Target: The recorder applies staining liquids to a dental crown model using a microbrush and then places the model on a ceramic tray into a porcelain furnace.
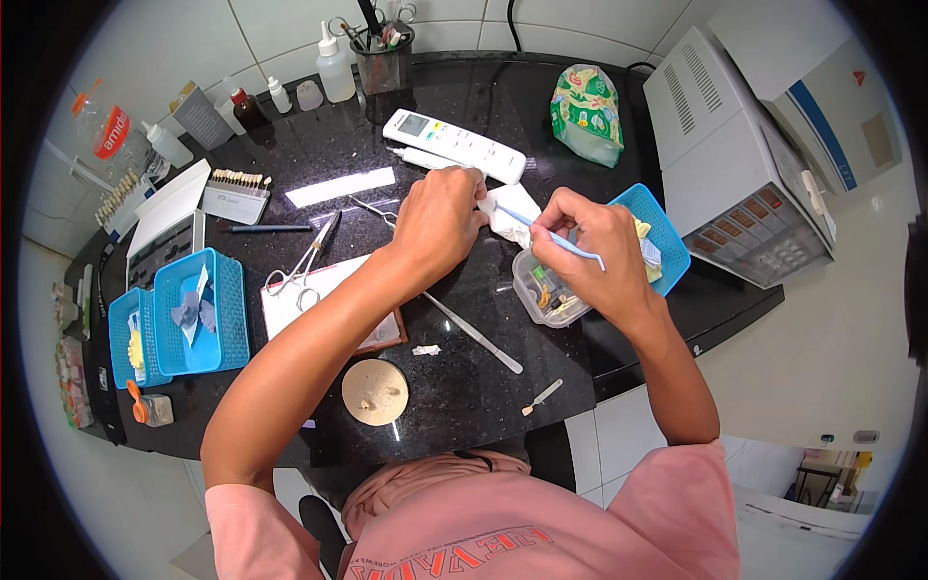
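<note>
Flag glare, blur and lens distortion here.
Head view: bright white strip on the glossy black countertop, likely lamp reflection; head view: wall tile lines and countertop edges bow, corners black out; head view: left hand and right hand show no obvious motion blur, but fine detail at the left fingertips is too small to judge.

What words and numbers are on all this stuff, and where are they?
I won't copy print, but it's here:
Clear plastic bottle with orange cap: large white letters on red.
Pink short-sleeved cloth shirt: large red capitals; nearby smaller print, too small to read.
Long white plastic remote control: tiny button marks, unreadable.
Crumpled green-and-white plastic packet: too blurred to read.
</note>
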Tool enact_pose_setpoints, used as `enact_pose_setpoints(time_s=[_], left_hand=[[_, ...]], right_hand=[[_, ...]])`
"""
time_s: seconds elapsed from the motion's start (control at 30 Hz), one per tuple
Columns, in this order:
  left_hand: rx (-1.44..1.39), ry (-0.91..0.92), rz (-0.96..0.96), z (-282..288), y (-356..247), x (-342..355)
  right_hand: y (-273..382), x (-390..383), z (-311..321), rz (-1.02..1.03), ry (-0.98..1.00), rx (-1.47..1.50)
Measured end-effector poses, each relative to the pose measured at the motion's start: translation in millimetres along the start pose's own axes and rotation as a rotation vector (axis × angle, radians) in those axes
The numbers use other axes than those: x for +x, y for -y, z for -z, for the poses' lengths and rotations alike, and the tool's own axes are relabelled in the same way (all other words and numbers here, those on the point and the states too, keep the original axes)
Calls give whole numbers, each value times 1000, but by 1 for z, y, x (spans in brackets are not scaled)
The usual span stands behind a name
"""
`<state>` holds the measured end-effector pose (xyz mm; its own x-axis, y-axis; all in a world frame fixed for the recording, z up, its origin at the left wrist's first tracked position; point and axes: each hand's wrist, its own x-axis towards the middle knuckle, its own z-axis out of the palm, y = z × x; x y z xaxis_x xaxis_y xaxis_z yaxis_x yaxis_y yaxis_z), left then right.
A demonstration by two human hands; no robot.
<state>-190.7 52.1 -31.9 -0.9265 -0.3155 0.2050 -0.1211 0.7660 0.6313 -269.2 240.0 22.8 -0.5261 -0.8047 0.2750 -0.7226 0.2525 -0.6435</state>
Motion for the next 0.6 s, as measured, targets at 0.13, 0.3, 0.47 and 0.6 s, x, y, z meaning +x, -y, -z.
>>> enact_pose_setpoints(time_s=[0.13,0.3,0.47,0.6], left_hand=[[9,-8,51,-8,1,1],[-35,-174,-106,5,-11,4],[-181,-44,3,68,-48,-3],[-297,215,-31,122,-72,-29]], right_hand=[[-6,5,-1,16,17,35],[-3,3,6,-29,-127,199],[8,-3,18,39,-91,415],[15,-25,27,209,-85,391]])
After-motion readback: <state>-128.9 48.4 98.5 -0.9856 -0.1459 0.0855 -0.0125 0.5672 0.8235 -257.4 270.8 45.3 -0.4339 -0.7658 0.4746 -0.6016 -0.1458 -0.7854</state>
